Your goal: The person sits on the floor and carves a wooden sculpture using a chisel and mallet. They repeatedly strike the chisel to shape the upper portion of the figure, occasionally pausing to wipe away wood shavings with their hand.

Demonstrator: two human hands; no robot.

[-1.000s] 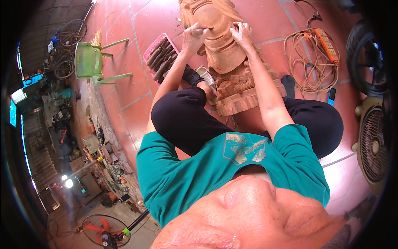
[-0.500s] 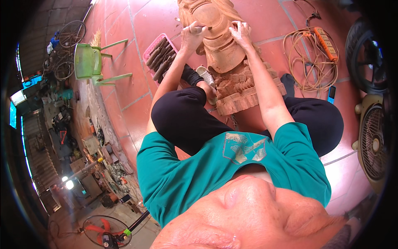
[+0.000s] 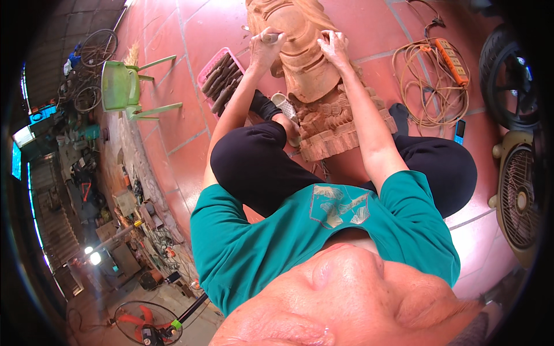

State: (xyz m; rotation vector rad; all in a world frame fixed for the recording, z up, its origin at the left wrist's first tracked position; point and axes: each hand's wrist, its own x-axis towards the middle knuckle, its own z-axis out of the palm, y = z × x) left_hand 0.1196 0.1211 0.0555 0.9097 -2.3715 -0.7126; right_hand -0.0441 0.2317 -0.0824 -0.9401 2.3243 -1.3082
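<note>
A reddish-brown wood carving (image 3: 309, 72) with deep curved folds and a rough, detailed base lies on the floor before my crossed legs. At its left edge, my left hand (image 3: 265, 51) is closed round a short wooden-handled carving tool (image 3: 269, 38). The handle's round end shows; its blade cannot be made out. On the carving's right side rests my right hand (image 3: 335, 48), fingers bent and apart, fingertips touching the wood. Whether anything lies under those fingertips is hidden.
Left of the carving, a pink basket (image 3: 202, 76) holds several dark wooden-handled tools (image 3: 222, 83). A green plastic chair (image 3: 120, 86) stands farther left. To the right lie an orange power strip (image 3: 452, 62), a coiled cord (image 3: 418, 109) and a phone (image 3: 459, 132), near a wheel (image 3: 509, 81) and a fan (image 3: 519, 199).
My left hand has shifted slightly left and toward the far edge, its grip turned a little. My right hand stays in almost the same place on the carving.
</note>
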